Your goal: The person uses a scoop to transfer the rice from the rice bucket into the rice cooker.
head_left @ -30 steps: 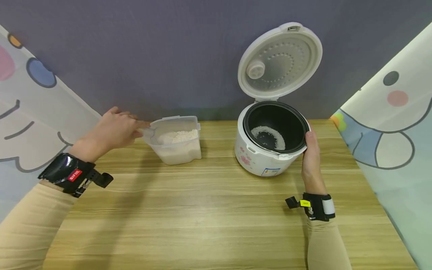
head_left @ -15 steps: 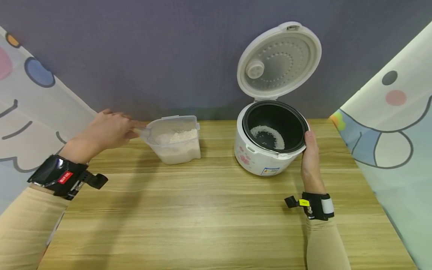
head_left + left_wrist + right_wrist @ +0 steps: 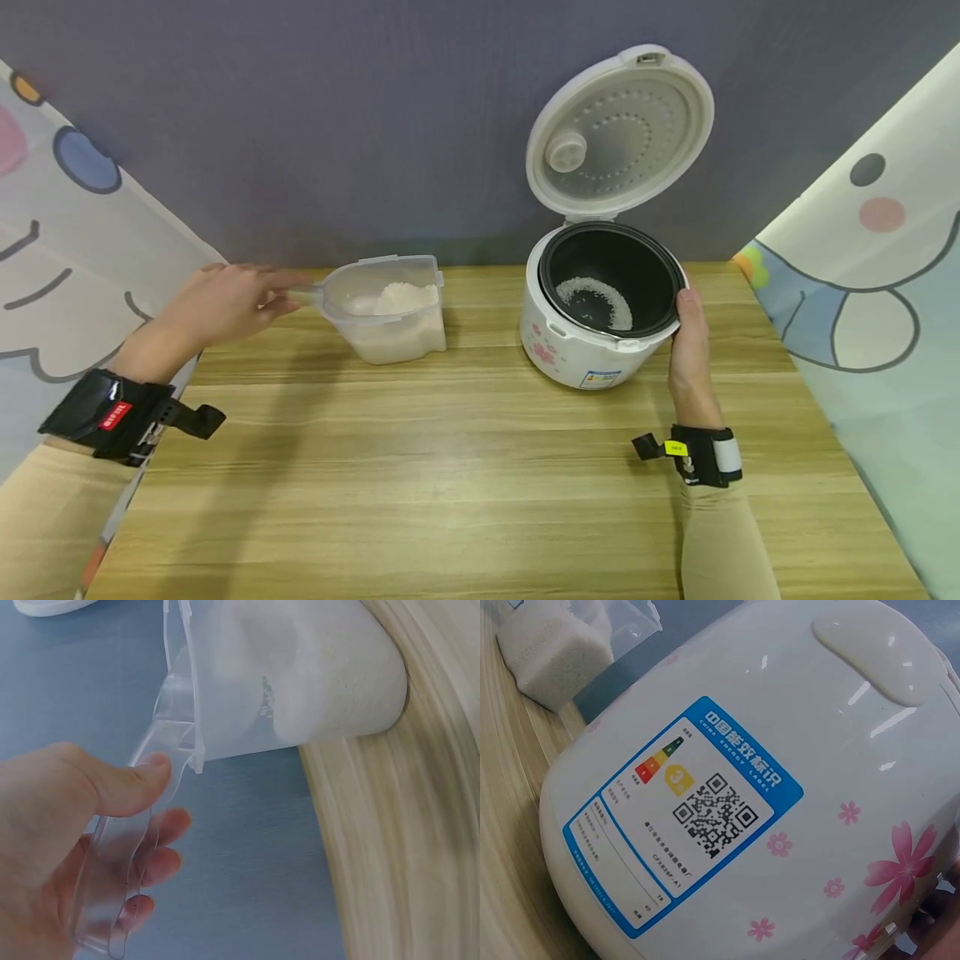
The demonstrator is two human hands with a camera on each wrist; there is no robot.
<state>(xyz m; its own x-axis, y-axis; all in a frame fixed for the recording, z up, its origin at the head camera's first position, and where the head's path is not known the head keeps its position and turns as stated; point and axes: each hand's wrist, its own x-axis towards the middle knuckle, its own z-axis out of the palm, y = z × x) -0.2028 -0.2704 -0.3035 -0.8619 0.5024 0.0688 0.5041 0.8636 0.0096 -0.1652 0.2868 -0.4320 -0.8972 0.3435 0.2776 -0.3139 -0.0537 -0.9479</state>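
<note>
My left hand point(image 3: 225, 302) holds a long clear plastic handle point(image 3: 112, 855), thumb on top and fingers curled below. The handle meets the left rim of a translucent plastic container point(image 3: 397, 342), partly filled with white rice point(image 3: 405, 298) heaped toward its right end. A white rice cooker point(image 3: 543, 350) with pink flowers stands to the right, its lid point(image 3: 637, 137) raised. Inside, the black inner pot point(image 3: 637, 258) has a crescent of rice on its bottom. My right hand point(image 3: 692, 358) grips the cooker's right side, thumb at the rim; its other fingers are mostly hidden.
Container and cooker stand on a wood-grain table point(image 3: 465, 483), near its back edge. A dark grey panel point(image 3: 300, 125) rises behind, and cartoon-printed panels point(image 3: 885, 275) flank both sides. An energy label point(image 3: 682, 817) is on the cooker.
My left hand has moved left, away from the container's rim, along the handle. The rice in the container now forms a smoother mound on the right. My right hand and the cooker stay put.
</note>
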